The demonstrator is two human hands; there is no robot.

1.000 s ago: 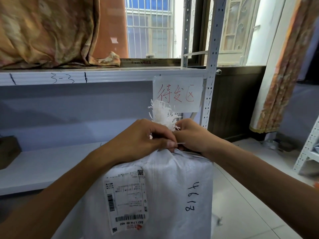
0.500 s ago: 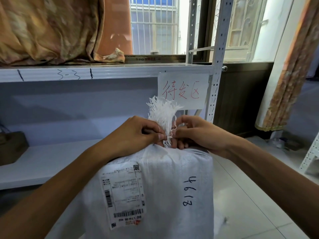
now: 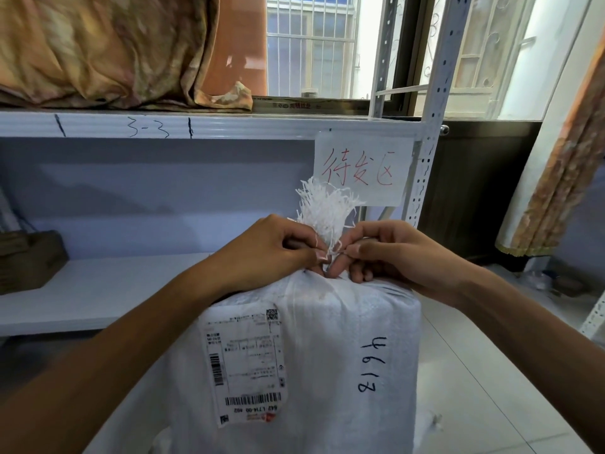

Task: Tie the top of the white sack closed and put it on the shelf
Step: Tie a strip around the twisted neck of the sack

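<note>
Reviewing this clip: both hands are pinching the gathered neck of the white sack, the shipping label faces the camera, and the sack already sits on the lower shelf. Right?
Not quite. The head view shows the white sack in front of the lower shelf, not on it. The rest holds: left hand and right hand pinch the gathered neck, and the shipping label faces the camera.

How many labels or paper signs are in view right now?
2. A shipping label is stuck on the front of the white sack; a paper sign hangs from the upper shelf. The sack's far sides are hidden.

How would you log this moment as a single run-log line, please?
step: tying | left hand: pinching sack neck | right hand: pinching tie strand | white sack: upright, not shelved | shelf: beyond sack
</note>
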